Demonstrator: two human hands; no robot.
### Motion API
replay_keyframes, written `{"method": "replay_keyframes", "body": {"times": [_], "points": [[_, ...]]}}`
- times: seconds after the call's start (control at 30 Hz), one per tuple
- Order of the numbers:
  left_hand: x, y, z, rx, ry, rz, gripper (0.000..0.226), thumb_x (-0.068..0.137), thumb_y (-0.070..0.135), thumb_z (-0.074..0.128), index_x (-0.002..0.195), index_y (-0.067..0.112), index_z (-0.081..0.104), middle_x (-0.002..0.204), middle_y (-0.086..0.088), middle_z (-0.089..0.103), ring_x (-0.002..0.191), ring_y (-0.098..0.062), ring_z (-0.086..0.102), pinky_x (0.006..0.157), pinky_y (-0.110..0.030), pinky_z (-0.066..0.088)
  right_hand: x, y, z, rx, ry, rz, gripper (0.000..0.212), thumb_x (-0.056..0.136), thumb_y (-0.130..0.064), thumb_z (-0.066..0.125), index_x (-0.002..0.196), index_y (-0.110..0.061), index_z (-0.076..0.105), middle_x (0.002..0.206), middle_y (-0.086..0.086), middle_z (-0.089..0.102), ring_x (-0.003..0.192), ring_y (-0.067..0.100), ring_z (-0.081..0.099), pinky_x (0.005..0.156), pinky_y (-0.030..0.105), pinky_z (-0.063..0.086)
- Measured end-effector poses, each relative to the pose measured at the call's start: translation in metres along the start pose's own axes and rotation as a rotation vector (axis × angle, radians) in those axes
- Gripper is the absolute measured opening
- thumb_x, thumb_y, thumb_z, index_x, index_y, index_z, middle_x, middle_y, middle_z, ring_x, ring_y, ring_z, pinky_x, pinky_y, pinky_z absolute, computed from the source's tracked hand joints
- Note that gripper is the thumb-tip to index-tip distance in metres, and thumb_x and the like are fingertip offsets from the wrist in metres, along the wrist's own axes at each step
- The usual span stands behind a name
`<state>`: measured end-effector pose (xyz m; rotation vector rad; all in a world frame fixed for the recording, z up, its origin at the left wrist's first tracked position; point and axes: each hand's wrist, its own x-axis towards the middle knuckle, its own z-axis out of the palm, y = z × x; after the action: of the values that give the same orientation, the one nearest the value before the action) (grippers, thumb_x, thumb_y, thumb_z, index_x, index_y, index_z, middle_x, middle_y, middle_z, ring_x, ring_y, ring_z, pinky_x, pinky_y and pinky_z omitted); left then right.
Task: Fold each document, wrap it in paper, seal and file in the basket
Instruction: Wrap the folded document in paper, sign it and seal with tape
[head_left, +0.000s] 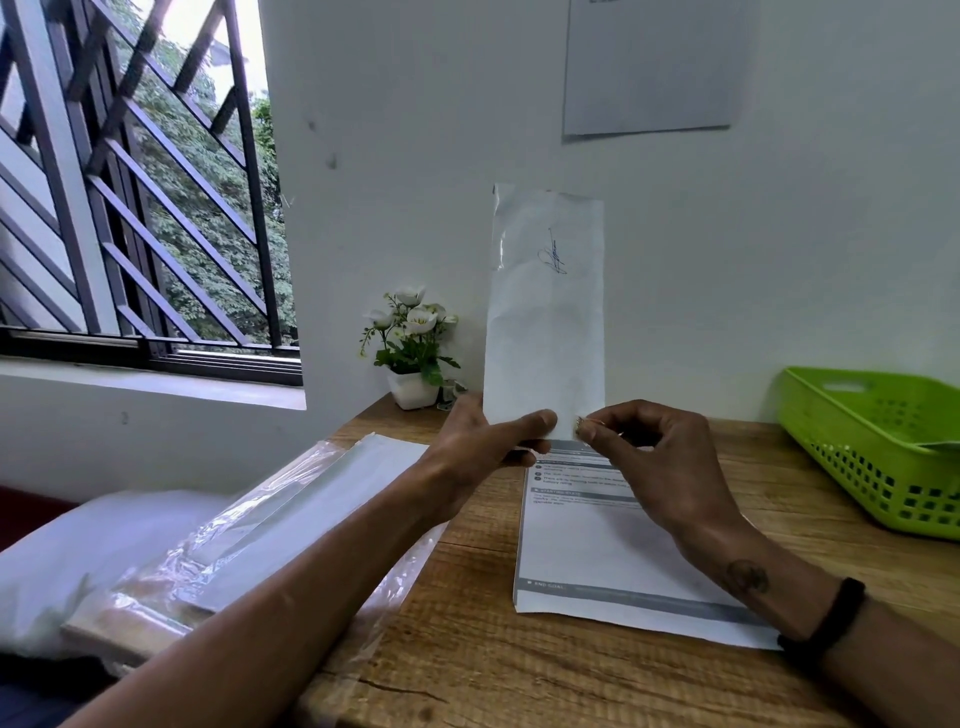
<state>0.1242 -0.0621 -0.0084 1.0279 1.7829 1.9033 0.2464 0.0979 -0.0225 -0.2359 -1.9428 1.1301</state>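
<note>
Wooden table (467, 639): the landmark; stood against a white wall.

Clear plastic pack of paper (249, 525): lay on the table's left end, overhanging its edge.

Green basket (878, 457): plastic, perforated walls; sat at the table's right end, a pale sheet edge showing inside.

Printed sheet (597, 551): lay flat on the table's middle, grey headings face up, partly under the hands.

Folded document (545, 322): a tall narrow white strip bearing a blue signature; was held upright above the table's middle, clear of the top.

Left hand (483, 441): gripped the strip's lower left corner, thumb in front, fingers behind.

Right hand (654, 447): fingers curled, fingertips pinching at the strip's lower right corner; what small item sat between them could not be told.

Potted white flowers (413, 343): stood at the table's back edge, left of the strip.
</note>
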Motion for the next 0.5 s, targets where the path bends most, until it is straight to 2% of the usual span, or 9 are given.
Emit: {"method": "replay_keyframes", "body": {"times": [0.07, 0.13, 0.33, 0.5], "points": [[0.0, 0.002, 0.002, -0.151, -0.013, -0.073, 0.046, 0.088, 0.021, 0.08, 0.126, 0.002, 0.061, 0.115, -0.023, 0.074, 0.099, -0.029, 0.075, 0.085, -0.036, 0.062, 0.0, -0.001, 0.0, 0.007, 0.012, -0.011, 0.007, 0.084, -0.029, 0.083, 0.089, -0.025, 0.08, 0.082, -0.012, 0.077, 0.079, 0.002, 0.069, 0.073, 0.018, 0.054], [-0.001, 0.004, 0.004, -0.249, -0.042, -0.108, 0.045, 0.088, 0.017, 0.078, 0.127, 0.002, 0.061, 0.116, -0.021, 0.075, 0.105, -0.031, 0.075, 0.085, -0.035, 0.063, 0.0, -0.002, 0.0, 0.006, 0.022, -0.026, 0.006, 0.084, -0.028, 0.083, 0.088, -0.026, 0.08, 0.082, -0.013, 0.077, 0.08, 0.001, 0.068, 0.071, 0.014, 0.052], [-0.004, 0.003, 0.009, -0.361, -0.083, -0.11, 0.041, 0.092, 0.002, 0.072, 0.131, -0.001, 0.058, 0.12, -0.023, 0.074, 0.111, -0.038, 0.073, 0.091, -0.04, 0.063, -0.002, -0.004, 0.0, -0.023, 0.023, -0.075, 0.005, 0.085, -0.024, 0.082, 0.089, -0.021, 0.079, 0.082, -0.01, 0.076, 0.078, 0.001, 0.067, 0.067, 0.008, 0.05], [-0.005, 0.002, 0.011, -0.423, -0.081, -0.127, 0.039, 0.094, -0.002, 0.069, 0.131, 0.0, 0.057, 0.12, -0.025, 0.073, 0.11, -0.039, 0.073, 0.09, -0.04, 0.063, -0.003, -0.004, 0.002, -0.062, 0.05, -0.118, 0.006, 0.086, -0.024, 0.082, 0.089, -0.023, 0.077, 0.082, -0.013, 0.074, 0.078, 0.0, 0.067, 0.064, 0.006, 0.05]]}}
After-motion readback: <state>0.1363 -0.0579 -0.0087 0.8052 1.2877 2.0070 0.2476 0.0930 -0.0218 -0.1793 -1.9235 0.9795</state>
